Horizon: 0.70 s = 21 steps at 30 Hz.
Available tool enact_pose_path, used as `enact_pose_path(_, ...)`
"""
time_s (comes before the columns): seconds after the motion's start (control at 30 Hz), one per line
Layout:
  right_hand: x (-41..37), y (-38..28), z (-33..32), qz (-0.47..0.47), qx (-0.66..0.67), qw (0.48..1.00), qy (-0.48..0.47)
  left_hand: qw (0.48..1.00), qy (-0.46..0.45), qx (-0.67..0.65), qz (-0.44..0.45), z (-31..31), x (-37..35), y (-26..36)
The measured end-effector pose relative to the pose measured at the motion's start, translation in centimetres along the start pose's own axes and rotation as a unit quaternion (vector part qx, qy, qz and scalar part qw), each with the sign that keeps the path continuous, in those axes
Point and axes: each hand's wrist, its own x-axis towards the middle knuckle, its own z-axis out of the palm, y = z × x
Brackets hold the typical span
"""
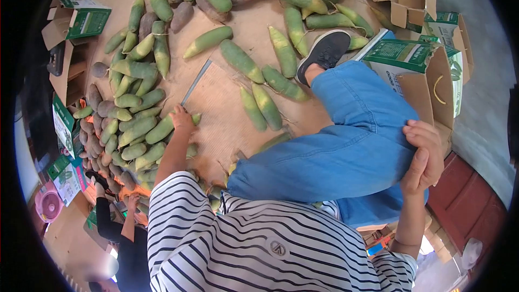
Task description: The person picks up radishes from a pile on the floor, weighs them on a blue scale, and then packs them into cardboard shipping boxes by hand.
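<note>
While the right hand [424, 154] lies slack on the knee [373, 141], the left hand [183, 118] clasps a green radish [159, 130] at the mat's [221, 108] left edge.

Green radish [160, 130]: long, tapered, pale-tipped, lying flat, slanted, at edge of radish pile [130, 113] on cardboard [248, 27].

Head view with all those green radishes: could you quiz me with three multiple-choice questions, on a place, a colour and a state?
1. The right hand rests on: A the knee; B the floor; C a radish.
2. The shoe is: A white; B black; C red.
3. The carton beside the knee is: A taped shut; B crushed flat; C open-flapped.
Answers: 1 A, its palm lies on the blue-jeaned knee; 2 B, the upper is black; 3 C, its flaps stand spread.
</note>
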Motion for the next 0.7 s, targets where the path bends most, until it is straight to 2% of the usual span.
enact_pose_path(0.1,0.1,0.0,-0.1,-0.001,-0.011,1.0,-0.003,0.999,-0.016,-0.043,-0.012,-0.9,0.4,-0.8)
enact_pose_path(0.2,0.0,0.0,-0.1,-0.001,-0.004,1.0,0.003,0.998,0.011,-0.065,-0.01,-0.5,0.7,-0.8)
enact_pose_path(0.3,0.0,0.0,0.0,-0.005,-0.006,1.0,0.011,0.993,0.073,-0.063,0.072,-0.8,0.0,0.5)
enact_pose_path(0.37,0.0,-0.1,0.1,-0.006,-0.001,1.0,0.015,0.963,0.199,-0.116,0.143,-3.6,-2.8,2.0)
enact_pose_path(0.43,0.1,-0.1,0.2,-0.006,0.002,1.0,0.014,0.933,0.239,-0.184,0.197,-6.5,-4.7,4.1)
enact_pose_path(0.5,0.2,-0.3,0.2,-0.01,0.003,1.0,0.011,0.88,0.219,-0.348,0.238,-9.1,-6.5,7.7)
enact_pose_path(0.57,0.2,-0.4,0.3,-0.01,0.001,1.0,0.011,0.827,0.287,-0.365,0.316,-11.7,-8.4,12.2)
enact_pose_path(0.63,0.1,-0.4,0.2,-0.01,-0.001,1.0,0.012,0.833,0.346,-0.25,0.352,-15.0,-10.4,14.7)
enact_pose_path(0.7,-0.1,-0.3,0.2,-0.006,0.002,1.0,0.014,0.835,0.343,-0.252,0.349,-15.9,-10.3,16.2)
